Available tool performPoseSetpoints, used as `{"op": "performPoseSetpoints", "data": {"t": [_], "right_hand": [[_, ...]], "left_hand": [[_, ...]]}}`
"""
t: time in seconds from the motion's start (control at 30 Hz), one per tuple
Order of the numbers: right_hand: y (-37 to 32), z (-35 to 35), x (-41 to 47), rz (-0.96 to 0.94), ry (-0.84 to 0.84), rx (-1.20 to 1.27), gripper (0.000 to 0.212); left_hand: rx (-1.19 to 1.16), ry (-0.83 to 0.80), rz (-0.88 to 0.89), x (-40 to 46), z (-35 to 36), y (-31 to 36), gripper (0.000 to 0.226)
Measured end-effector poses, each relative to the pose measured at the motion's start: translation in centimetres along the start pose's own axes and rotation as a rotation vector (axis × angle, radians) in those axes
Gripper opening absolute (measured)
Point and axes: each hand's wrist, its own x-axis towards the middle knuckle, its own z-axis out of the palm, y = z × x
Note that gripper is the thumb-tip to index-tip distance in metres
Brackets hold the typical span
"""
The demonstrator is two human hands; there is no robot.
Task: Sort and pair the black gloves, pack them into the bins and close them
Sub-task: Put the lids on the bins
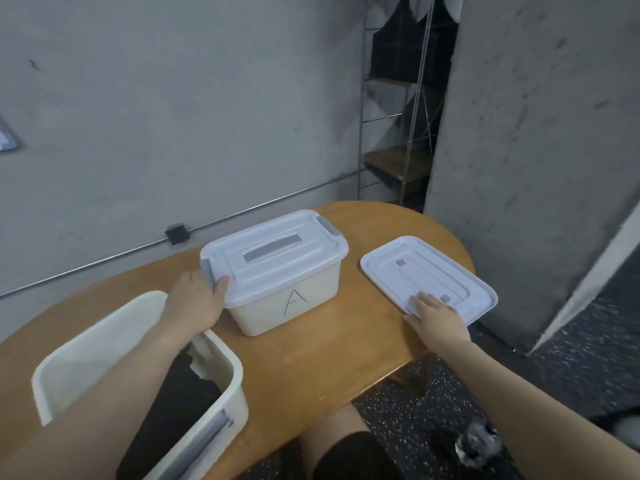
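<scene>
A cream bin marked "A" [294, 306] stands mid-table with its white lid [273, 247] on. My left hand [197, 299] holds the lid's left end, thumb on top beside the grey latch [207, 270]. A second cream bin [138, 368] sits open at the near left, black gloves [180, 403] lying inside, partly hidden by my left forearm. A loose white lid [426, 275] lies flat on the right of the table. My right hand [436, 320] rests on its near edge, fingers spread on top, thumb along the rim.
The wooden table [329, 355] has a rounded far end and a near right edge just below the loose lid. A concrete wall with a conduit runs behind, a pillar stands at right, and a metal shelf rack [398, 133] fills the gap. My knees show below the table.
</scene>
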Motion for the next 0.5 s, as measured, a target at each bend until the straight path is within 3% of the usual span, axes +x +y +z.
{"op": "performPoseSetpoints", "data": {"t": [0.1,0.23,0.5], "right_hand": [[-0.9,-0.2,-0.9,-0.061,-0.005,-0.140,0.040],[-1.0,-1.4,-2.5,-0.069,0.051,-0.219,0.044],[1.4,-12.4,-6.6,0.230,0.459,0.315,0.014]], "left_hand": [[0.073,0.049,0.015,-1.0,-0.3,0.8,0.058],[-0.068,0.089,0.061,-3.6,-1.0,2.5,0.059],[-0.179,-0.010,0.193,-8.7,-3.3,5.7,0.049]]}}
